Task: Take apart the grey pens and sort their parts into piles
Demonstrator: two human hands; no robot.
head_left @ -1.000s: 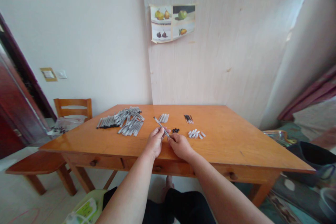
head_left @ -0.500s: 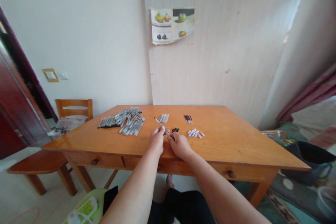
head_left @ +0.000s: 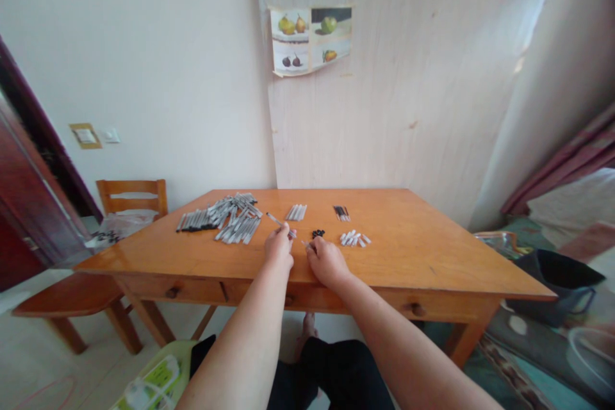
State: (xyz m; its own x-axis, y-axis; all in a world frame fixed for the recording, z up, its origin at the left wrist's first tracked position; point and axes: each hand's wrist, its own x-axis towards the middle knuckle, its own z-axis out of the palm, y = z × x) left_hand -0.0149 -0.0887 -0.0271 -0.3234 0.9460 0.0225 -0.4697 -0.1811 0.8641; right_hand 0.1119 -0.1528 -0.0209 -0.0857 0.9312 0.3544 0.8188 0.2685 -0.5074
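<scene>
My left hand (head_left: 278,248) is closed around a slim grey pen (head_left: 275,219), which slants up and to the left with its dark end outermost. My right hand (head_left: 327,261) is pinched on a small pale piece (head_left: 305,243), mostly covered by the fingers; its kind is unclear. A gap separates the two hands above the table's front part. Small black rings or plugs (head_left: 318,233) lie just beyond my right hand. To their right are several short white caps (head_left: 354,239).
A large heap of grey pens (head_left: 235,214) covers the wooden table's (head_left: 403,262) left part. Clear tubes (head_left: 296,212) and thin dark refills (head_left: 342,213) lie in rows farther back. A chair (head_left: 132,189) stands at left, a dark bag (head_left: 557,282) at right.
My hands have drawn apart: the left moved leftward with the pen, and the right now holds a small pale piece separate from it. The camera view shifted slightly.
</scene>
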